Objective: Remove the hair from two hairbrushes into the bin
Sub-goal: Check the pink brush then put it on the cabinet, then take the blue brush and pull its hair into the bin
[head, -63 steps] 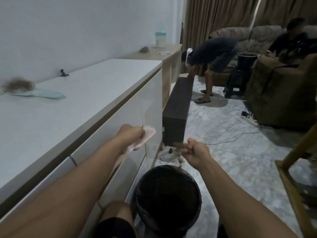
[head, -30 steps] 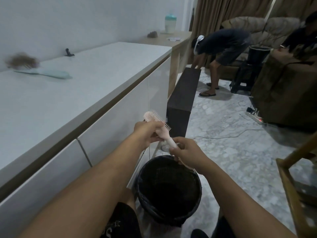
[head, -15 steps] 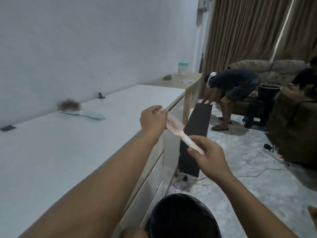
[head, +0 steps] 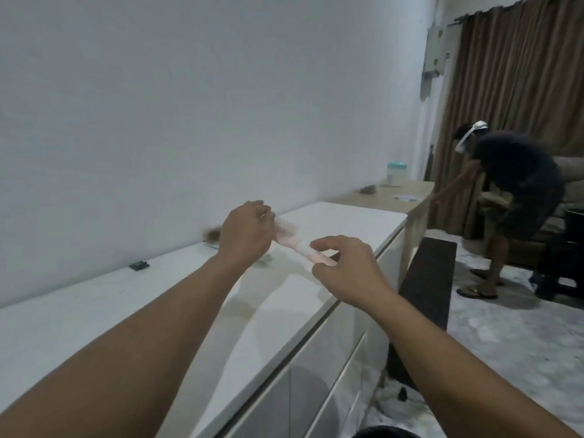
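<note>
Lifted up from over the round black bin (head: 384,433), now only a dark rim at the bottom edge, and carried above the long white cabinet top (head: 94,311). Held the small pale pink plastic hairbrush (head: 292,240) between both hands: left hand (head: 245,233) closed around the bristle head, right hand (head: 343,263) pinching the handle end with thumb and fingers. Looked clean of hair on the bristles, as far as the blur allowed. Pulled a tuft away over the bin two seconds earlier, so probably finished with this first brush.

Still lying on the cabinet top against the wall, mostly hidden behind the left hand: the second, pale green hairbrush (head: 267,262) with its brown clump of hair (head: 212,236). Not yet touched. Likely next: putting the pink one down and taking the green one back to the bin. About half of the task done, by this judgement.
</note>
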The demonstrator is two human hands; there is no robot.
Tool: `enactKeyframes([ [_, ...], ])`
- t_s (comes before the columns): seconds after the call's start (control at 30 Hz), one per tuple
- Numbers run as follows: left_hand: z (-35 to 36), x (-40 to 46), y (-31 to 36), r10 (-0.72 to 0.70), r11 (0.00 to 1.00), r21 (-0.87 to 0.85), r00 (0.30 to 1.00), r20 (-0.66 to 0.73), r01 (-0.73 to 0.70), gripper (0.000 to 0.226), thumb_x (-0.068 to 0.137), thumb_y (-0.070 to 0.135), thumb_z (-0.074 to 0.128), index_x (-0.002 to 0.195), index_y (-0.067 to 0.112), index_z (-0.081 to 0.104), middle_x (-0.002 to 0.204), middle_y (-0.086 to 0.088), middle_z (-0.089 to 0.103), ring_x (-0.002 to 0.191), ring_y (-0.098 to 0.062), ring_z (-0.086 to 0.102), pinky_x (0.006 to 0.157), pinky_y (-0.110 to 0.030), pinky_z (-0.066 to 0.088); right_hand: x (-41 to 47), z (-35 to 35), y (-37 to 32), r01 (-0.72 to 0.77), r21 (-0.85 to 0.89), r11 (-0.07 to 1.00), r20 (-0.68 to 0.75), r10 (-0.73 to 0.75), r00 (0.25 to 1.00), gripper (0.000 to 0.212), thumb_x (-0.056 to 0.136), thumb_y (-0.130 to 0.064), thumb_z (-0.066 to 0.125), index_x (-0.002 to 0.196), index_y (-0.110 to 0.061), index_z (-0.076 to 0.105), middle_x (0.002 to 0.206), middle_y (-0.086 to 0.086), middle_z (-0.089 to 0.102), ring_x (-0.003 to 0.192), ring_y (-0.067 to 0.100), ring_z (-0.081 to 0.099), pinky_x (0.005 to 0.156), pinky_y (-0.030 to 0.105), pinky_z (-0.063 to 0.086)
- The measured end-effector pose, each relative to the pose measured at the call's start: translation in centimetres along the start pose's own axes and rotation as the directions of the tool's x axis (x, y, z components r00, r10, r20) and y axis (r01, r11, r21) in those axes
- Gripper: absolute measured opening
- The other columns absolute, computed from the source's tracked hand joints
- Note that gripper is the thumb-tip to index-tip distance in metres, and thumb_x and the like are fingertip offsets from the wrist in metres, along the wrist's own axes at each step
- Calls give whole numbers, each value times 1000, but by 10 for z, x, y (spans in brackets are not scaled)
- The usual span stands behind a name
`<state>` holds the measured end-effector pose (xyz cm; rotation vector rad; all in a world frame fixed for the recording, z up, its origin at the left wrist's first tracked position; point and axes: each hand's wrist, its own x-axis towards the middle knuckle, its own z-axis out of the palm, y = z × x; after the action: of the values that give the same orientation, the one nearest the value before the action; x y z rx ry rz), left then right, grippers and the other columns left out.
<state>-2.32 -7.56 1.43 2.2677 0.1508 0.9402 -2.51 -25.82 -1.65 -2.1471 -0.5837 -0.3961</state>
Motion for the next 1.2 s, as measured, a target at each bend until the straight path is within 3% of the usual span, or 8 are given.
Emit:
enactKeyframes([
  [0.13,-32,13,-55,-45,985,167,999,18,42,32,99,19,44,115,0,65,130,-18,60,124,-34,52,100,-39,37,19,45,-32,41,13,999,145,-42,989,45,79,-14,59,124,-19,64,125,-4,62,94,11,60,61,5,39],
  [0.37,-59,13,-134,-123,933,348,991,51,98,25,96,17,42,100,5,64,102,-18,64,103,-40,60,85,-45,46,30,116,-65,82,23,996,256,-86,963,32,79,-4,54,107,-5,69,108,15,68,97,31,63,84,44,54],
  [0.67,-62,8,-177,-216,920,356,971,104,166,22,95,17,43,102,7,61,107,-16,66,101,-36,59,80,-40,43,48,167,-65,143,-12,990,298,-133,945,27,79,-5,50,99,-2,68,91,19,67,84,35,61,68,38,50],
  [0.87,-62,13,-183,-221,921,352,968,118,168,22,95,16,42,100,6,60,108,-16,64,105,-35,58,83,-40,43,60,180,-53,170,-60,984,323,-142,936,34,80,-18,56,111,-20,69,104,3,70,96,21,62,79,27,47],
  [1.0,-57,13,-184,-233,892,416,968,94,175,25,97,22,37,106,12,58,109,-10,61,108,-31,57,89,-40,41,76,179,-53,51,-55,997,172,-41,984,21,79,-39,61,67,-22,65,65,-5,60,70,21,54,66,33,46],
  [1.07,-55,12,-183,-225,886,431,971,81,170,24,98,22,36,107,13,57,109,-8,59,108,-29,55,92,-41,39,86,175,-50,2,-83,997,85,5,996,15,81,-29,55,67,-27,61,79,-1,68,86,27,58,73,34,46],
  [1.13,-55,10,-182,-199,889,434,977,76,148,22,97,19,36,104,11,55,107,-7,58,108,-28,53,93,-43,40,94,170,-44,-44,-181,982,72,58,996,28,84,-20,49,104,-24,68,114,4,66,113,30,54,93,37,42],
  [1.2,-54,9,-183,-182,887,442,981,72,132,22,97,18,38,107,12,56,108,-6,58,108,-27,53,95,-45,40,102,168,-34,-63,-307,949,105,100,989,35,85,-16,48,117,-19,61,123,5,59,121,30,46,96,39,36],
])
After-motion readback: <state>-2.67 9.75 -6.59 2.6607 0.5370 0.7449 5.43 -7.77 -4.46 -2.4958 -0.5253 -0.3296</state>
